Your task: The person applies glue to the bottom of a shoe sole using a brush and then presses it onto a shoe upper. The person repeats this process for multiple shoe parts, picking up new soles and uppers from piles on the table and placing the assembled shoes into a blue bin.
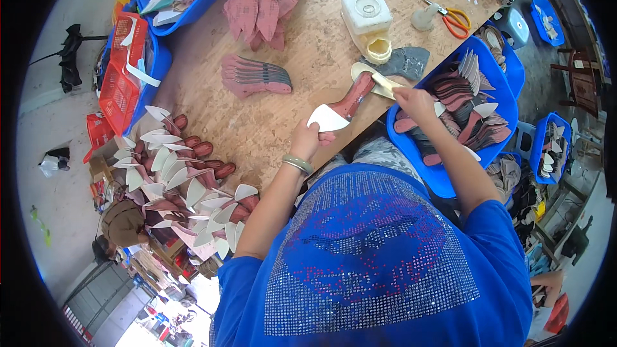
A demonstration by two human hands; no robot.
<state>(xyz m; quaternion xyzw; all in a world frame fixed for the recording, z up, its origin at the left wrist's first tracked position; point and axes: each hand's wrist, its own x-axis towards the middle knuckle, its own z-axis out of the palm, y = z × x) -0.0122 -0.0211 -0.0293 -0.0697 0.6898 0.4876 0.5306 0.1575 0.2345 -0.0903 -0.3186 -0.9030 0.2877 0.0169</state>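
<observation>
My left hand (306, 141) grips a shoe insole piece by its wide end, thumb on top. The piece has a white pointed panel (329, 117) at this end and a reddish-brown narrow part (355, 97) reaching away to the right. In my right hand (414, 104) is a pale yellow flat stick-like tool (384, 83), held close to the narrow end of the insole piece; whether they touch, I cannot tell. Just beyond stands a white square container (365, 8) with a yellow crusted spout. A dark grey sheet (410, 62) lies by the tool.
Pink insole pieces lie in a pile (273, 3) and a fanned stack (254, 77). Many white-tipped ones (183, 170) line the table's left side. Orange-handled scissors (457, 22) rest beside a small squat bottle (423, 19). A blue basket (509, 112) of pieces stands at the right edge.
</observation>
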